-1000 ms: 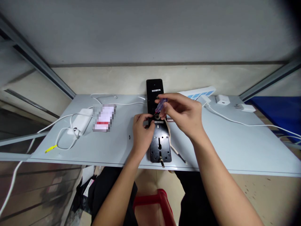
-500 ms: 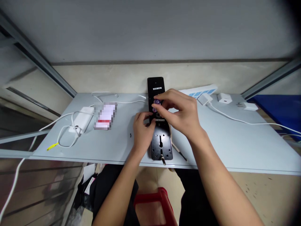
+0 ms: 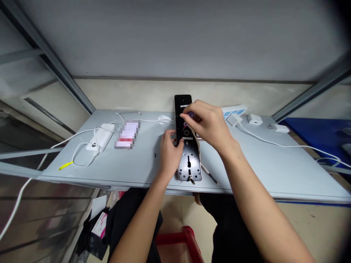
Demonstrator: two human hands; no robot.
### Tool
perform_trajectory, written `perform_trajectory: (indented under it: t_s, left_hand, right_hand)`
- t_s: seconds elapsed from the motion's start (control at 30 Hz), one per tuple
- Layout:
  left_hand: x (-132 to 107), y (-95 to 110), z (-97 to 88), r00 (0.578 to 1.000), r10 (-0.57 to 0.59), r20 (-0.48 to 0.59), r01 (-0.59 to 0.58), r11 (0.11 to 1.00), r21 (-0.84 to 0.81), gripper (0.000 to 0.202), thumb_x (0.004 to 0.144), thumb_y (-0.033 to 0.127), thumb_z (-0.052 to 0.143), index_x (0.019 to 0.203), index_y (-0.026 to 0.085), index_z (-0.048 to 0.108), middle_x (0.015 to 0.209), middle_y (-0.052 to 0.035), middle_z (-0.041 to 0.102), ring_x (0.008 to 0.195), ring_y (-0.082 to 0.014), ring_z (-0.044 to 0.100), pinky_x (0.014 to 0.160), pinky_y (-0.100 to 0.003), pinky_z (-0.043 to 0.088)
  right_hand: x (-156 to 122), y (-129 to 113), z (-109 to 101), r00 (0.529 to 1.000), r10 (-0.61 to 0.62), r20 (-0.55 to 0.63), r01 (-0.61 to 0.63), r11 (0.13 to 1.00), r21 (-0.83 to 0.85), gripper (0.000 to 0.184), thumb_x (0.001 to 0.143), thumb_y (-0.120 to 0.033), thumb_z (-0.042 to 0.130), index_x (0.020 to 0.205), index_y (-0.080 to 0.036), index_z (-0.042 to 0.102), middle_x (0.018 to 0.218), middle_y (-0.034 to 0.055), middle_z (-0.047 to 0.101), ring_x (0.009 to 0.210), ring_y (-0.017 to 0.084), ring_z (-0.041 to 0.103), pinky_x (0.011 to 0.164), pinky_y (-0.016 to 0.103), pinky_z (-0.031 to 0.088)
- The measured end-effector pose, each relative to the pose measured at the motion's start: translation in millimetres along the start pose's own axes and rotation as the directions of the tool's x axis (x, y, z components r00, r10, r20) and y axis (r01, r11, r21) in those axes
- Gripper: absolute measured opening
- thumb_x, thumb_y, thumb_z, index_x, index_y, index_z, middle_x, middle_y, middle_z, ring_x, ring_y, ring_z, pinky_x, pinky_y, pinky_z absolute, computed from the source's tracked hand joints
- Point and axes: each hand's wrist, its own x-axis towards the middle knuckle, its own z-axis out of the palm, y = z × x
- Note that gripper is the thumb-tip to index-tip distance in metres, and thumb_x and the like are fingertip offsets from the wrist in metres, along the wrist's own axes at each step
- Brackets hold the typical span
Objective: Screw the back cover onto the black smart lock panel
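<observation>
A long black door lock panel [image 3: 189, 153] lies with its slotted, holed face up, its near end close to the table's front edge. A short metal piece [image 3: 191, 179] sticks out at that near end. My left hand [image 3: 171, 151] grips the panel's left edge, thumb on the face and fingers curled at the side. Over the panel's middle, my right hand [image 3: 207, 118] is closed around a tool with a purple see-through handle [image 3: 193, 117], which looks like a screwdriver; its tip is hidden. Beside the panel's right edge lies a thin dark-tipped rod or cable [image 3: 210, 173].
A phone [image 3: 128, 134] with a blurred screen and a white power bank [image 3: 101, 137] with a looped cable lie left. Tiny dark screws [image 3: 155, 155] sit near my left hand. A white power strip [image 3: 234, 110] and chargers [image 3: 255, 119] stand at the back right. Below is a red stool [image 3: 189, 237].
My right hand has turned around the purple handle, which its fingers now cover more. My left hand stays on the panel's edge. The camera view has shifted slightly.
</observation>
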Motion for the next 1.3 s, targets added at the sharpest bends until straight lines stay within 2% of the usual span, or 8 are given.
perform_trajectory:
  t_s: [0.23, 0.37, 0.57, 0.77, 0.93, 1.03, 1.13, 1.3]
  left_hand:
    - [1, -6, 1.1, 0.993, -0.075, 0.087, 0.074, 0.997, 0.009, 0.02, 0.103, 0.019, 0.072, 0.121, 0.022, 0.063, 0.119, -0.0108, 0.08, 0.096, -0.0227, 0.079, 0.088, -0.036, 0.058]
    - [2, -5, -0.5, 0.988, -0.101, 0.119, 0.098, 0.995, 0.028, 0.02, 0.105, 0.022, 0.071, 0.122, 0.023, 0.063, 0.121, -0.0104, 0.079, 0.097, -0.0224, 0.079, 0.086, -0.033, 0.057]
    - [4, -4, -1.6, 0.983, -0.114, 0.146, 0.109, 0.993, 0.04, 0.019, 0.106, 0.022, 0.07, 0.123, 0.023, 0.062, 0.121, -0.0098, 0.079, 0.101, -0.0228, 0.078, 0.087, -0.032, 0.057]
    - [4, -3, -0.9, 0.985, -0.1, 0.14, 0.098, 0.995, 0.018, 0.017, 0.105, 0.02, 0.07, 0.12, 0.022, 0.062, 0.12, -0.012, 0.079, 0.106, -0.025, 0.078, 0.09, -0.034, 0.057]
    - [4, -5, 1.1, 0.983, -0.116, 0.139, 0.118, 0.993, -0.006, 0.017, 0.105, 0.021, 0.07, 0.12, 0.022, 0.062, 0.121, -0.0123, 0.079, 0.104, -0.0242, 0.077, 0.089, -0.032, 0.055]
    - [4, -6, 1.9, 0.983, -0.124, 0.132, 0.125, 0.992, -0.006, 0.018, 0.104, 0.02, 0.072, 0.119, 0.023, 0.063, 0.119, -0.0107, 0.079, 0.103, -0.024, 0.077, 0.088, -0.032, 0.055]
    - [4, -6, 1.4, 0.985, -0.118, 0.127, 0.119, 0.993, 0.001, 0.018, 0.104, 0.021, 0.073, 0.119, 0.023, 0.063, 0.119, -0.0102, 0.079, 0.102, -0.0239, 0.077, 0.089, -0.032, 0.054]
    - [4, -2, -0.5, 0.985, -0.116, 0.131, 0.117, 0.993, 0.0, 0.017, 0.103, 0.018, 0.073, 0.116, 0.022, 0.063, 0.118, -0.0105, 0.079, 0.103, -0.0246, 0.077, 0.09, -0.033, 0.054]
  right_hand:
    - [12, -19, -27, 0.922, 0.168, 0.35, -0.08, 0.964, -0.254, 0.017, 0.105, -0.025, 0.057, 0.118, -0.023, 0.067, 0.087, 0.0054, 0.075, 0.066, 0.022, 0.058, 0.065, 0.033, 0.031]
    - [24, -12, -41, 0.85, 0.231, 0.473, -0.114, 0.958, -0.262, 0.015, 0.105, -0.031, 0.06, 0.105, -0.021, 0.071, 0.078, 0.006, 0.072, 0.064, 0.021, 0.059, 0.064, 0.033, 0.032]
    - [30, -17, -43, 0.792, 0.381, 0.478, -0.1, 0.852, -0.513, 0.048, 0.115, -0.047, 0.045, 0.079, -0.022, 0.065, 0.069, 0.0086, 0.064, 0.066, 0.023, 0.057, 0.065, 0.035, 0.029]
    - [33, -19, -46, 0.755, 0.276, 0.595, -0.066, 0.935, -0.35, 0.02, 0.105, -0.034, 0.057, 0.121, -0.023, 0.06, 0.085, 0.0047, 0.072, 0.069, 0.022, 0.057, 0.066, 0.032, 0.035]
    - [44, -10, -43, 0.724, 0.222, 0.653, -0.097, 0.97, -0.222, 0.013, 0.107, -0.032, 0.058, 0.101, -0.022, 0.062, 0.077, 0.0032, 0.069, 0.064, 0.018, 0.059, 0.068, 0.03, 0.039]
    - [46, -14, -39, 0.702, 0.359, 0.615, -0.207, 0.929, -0.307, 0.028, 0.111, -0.041, 0.058, 0.092, -0.021, 0.062, 0.067, 0.0011, 0.066, 0.053, 0.015, 0.058, 0.066, 0.031, 0.039]
    - [45, -20, -39, 0.715, 0.421, 0.558, -0.135, 0.866, -0.481, 0.044, 0.114, -0.047, 0.049, 0.082, -0.02, 0.063, 0.068, 0.0053, 0.065, 0.059, 0.018, 0.059, 0.067, 0.033, 0.036]
    - [46, -21, -51, 0.679, 0.352, 0.644, -0.005, 0.88, -0.475, 0.027, 0.108, -0.046, 0.055, 0.118, -0.023, 0.066, 0.082, 0.0057, 0.07, 0.065, 0.021, 0.055, 0.065, 0.032, 0.032]
